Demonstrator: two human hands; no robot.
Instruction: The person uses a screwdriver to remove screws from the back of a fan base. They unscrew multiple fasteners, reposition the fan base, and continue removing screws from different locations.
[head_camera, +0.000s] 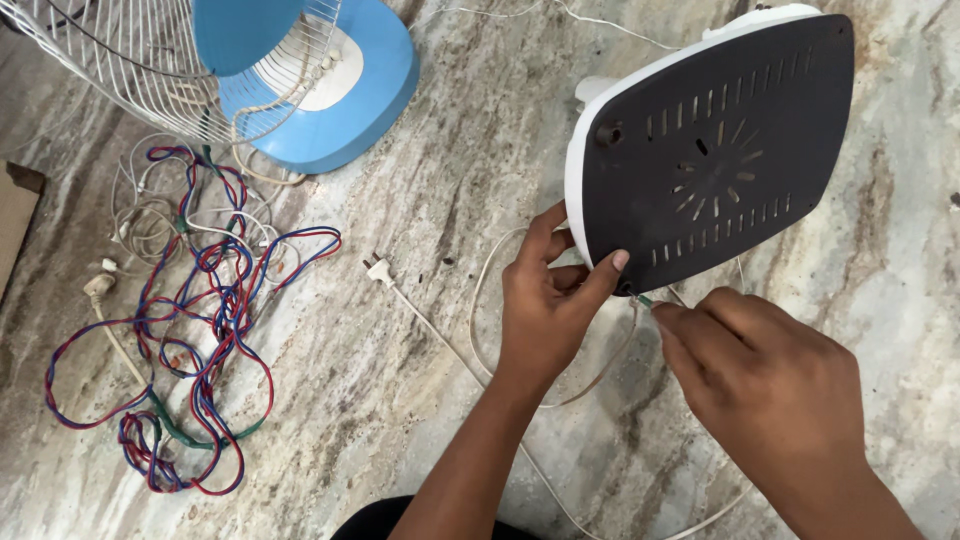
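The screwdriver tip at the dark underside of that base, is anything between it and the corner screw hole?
Nothing visible does. The right hand holds the screwdriver with its tip right at the lower corner of the dark base plate. The left hand grips the plate's edge just beside it, not across it.

Streaked beige-grey marble floor (420, 330), daylit; cardboard piece (15, 215) at edge.

You get soft, even daylight, no glare. Faint shadows under left hand (545, 310) and right hand (765, 365). Sharp near hands; slight stretch toward frame edges.
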